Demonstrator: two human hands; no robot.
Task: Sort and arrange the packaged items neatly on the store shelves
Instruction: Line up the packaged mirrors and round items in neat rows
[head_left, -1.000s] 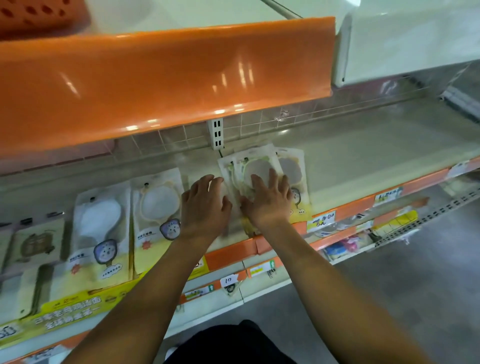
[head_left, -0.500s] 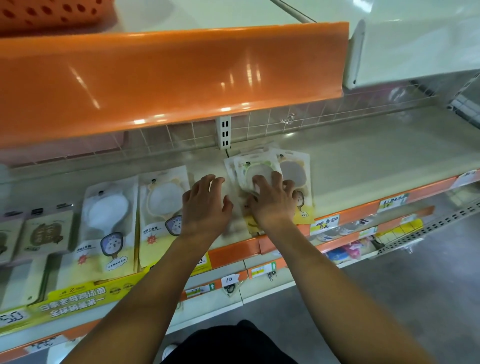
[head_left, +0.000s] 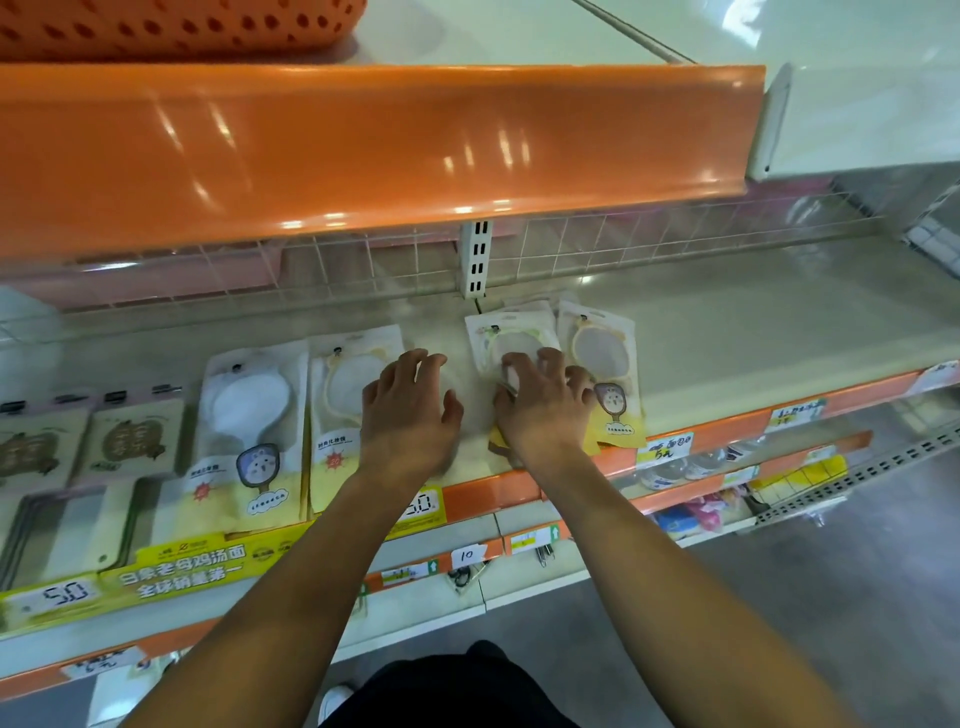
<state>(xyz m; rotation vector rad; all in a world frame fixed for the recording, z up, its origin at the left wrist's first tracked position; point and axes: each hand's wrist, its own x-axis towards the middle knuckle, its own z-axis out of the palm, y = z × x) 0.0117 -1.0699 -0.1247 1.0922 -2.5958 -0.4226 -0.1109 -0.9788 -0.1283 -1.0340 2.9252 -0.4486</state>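
Note:
Flat packs of hand mirrors lie in a row on the pale shelf (head_left: 753, 332). My right hand (head_left: 545, 410) sits on a loose stack of mirror packs (head_left: 511, 332), fingers curled over its top and thumb at its left edge. One more mirror pack (head_left: 605, 358) lies just right of that stack, partly under it. My left hand (head_left: 408, 410) rests palm down beside the stack, fingers spread; whether a pale pack lies under it is unclear. To its left lie a yellow-rimmed mirror pack (head_left: 343, 384) and a white mirror pack (head_left: 249, 415).
Packs with brown items (head_left: 130, 441) fill the far left. An orange shelf lip (head_left: 363, 145) overhangs the back, with a wire grid (head_left: 623, 244) behind. Price tags line the orange front rail (head_left: 727, 436). Lower shelves hold small goods (head_left: 691, 514).
My right hand's fingers have gone from flat on the stack to curled over it. The left hand has hardly shifted. The view has tilted slightly.

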